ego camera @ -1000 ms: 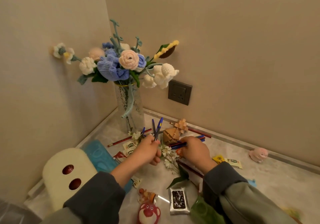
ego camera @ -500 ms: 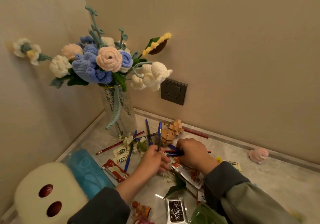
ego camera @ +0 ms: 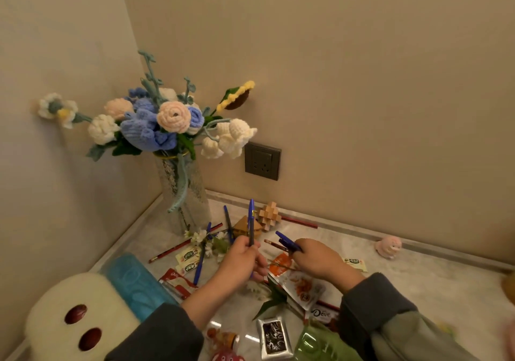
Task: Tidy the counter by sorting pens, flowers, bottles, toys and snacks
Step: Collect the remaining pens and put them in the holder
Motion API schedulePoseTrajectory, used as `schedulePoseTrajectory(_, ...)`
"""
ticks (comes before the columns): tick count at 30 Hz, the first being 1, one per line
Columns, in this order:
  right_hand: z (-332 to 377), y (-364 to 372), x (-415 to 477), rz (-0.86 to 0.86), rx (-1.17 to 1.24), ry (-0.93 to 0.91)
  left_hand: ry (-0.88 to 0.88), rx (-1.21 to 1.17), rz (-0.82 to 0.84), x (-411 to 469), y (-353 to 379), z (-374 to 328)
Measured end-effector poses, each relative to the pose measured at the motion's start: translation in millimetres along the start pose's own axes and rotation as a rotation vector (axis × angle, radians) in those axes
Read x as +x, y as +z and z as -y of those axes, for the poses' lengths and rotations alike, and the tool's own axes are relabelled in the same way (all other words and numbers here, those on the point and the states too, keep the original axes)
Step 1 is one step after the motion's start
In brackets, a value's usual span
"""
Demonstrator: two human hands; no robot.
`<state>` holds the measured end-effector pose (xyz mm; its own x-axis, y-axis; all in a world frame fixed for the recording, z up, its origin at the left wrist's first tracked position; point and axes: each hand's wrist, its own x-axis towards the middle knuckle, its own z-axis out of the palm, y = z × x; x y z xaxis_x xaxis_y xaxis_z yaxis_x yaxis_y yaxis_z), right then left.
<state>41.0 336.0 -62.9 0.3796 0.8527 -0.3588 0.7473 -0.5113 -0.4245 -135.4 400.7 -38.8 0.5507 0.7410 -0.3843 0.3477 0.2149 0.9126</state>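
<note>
My left hand (ego camera: pixel 242 260) grips a blue pen (ego camera: pixel 251 221) that stands upright above the marble counter (ego camera: pixel 418 282). My right hand (ego camera: pixel 317 257) holds a few pens (ego camera: pixel 285 242), blue and red, lifted off the counter and pointing up and left. More blue pens (ego camera: pixel 201 257) and a red pencil (ego camera: pixel 178 247) lie among snack packets (ego camera: pixel 301 284) and small white flowers (ego camera: pixel 203 238). A glass vase (ego camera: pixel 182 193) of crochet flowers (ego camera: pixel 156 126) stands in the corner. Wooden puzzle toys (ego camera: pixel 268 215) sit behind my hands.
A pink toy (ego camera: pixel 388 246) sits by the back wall at the right. A white plush box (ego camera: pixel 75 316) and a blue pouch (ego camera: pixel 133 282) lie at the front left. A chocolate packet (ego camera: pixel 274 338), a green bottle (ego camera: pixel 320 344) and a red toy (ego camera: pixel 225 356) lie near the front edge. A wall socket (ego camera: pixel 262 161) is behind.
My right hand has lifted its pens off the counter and moved right. My left hand has risen with the upright blue pen. The view has tilted up and left.
</note>
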Motion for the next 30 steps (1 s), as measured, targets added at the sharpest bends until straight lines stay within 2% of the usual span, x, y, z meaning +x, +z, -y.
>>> schedulePoseTrajectory(5,14.0,-9.3,-34.5,-0.006,0.726,0.058,0.045,0.000,0.077,-17.5,9.2,-16.5)
schedulePoseTrajectory(7,18.1,-10.9,-49.7,-0.007,0.910,0.019,0.050,0.015,0.115,-26.2,15.4,-22.0)
schedulePoseTrajectory(10,20.5,-12.9,-69.3,-0.070,1.061,-0.003,0.053,0.044,0.148,-37.6,25.0,-26.7)
schedulePoseTrajectory(14,11.3,-13.7,-89.1,-0.183,1.160,0.022,0.056,0.044,0.148,-49.1,39.8,-28.2)
schedulePoseTrajectory(18,3.5,-14.9,-112.6,-0.206,1.272,0.040,0.097,0.015,0.201,-62.2,66.2,-24.8)
schedulePoseTrajectory(25,-25.0,-17.2,-148.1,-0.368,1.125,0.029,0.146,-0.018,0.281,-82.9,120.8,-24.0)
schedulePoseTrajectory(30,-55.1,-20.0,-170.7,-0.382,1.126,-0.006,0.128,0.005,0.424,-94.8,158.5,-21.7)
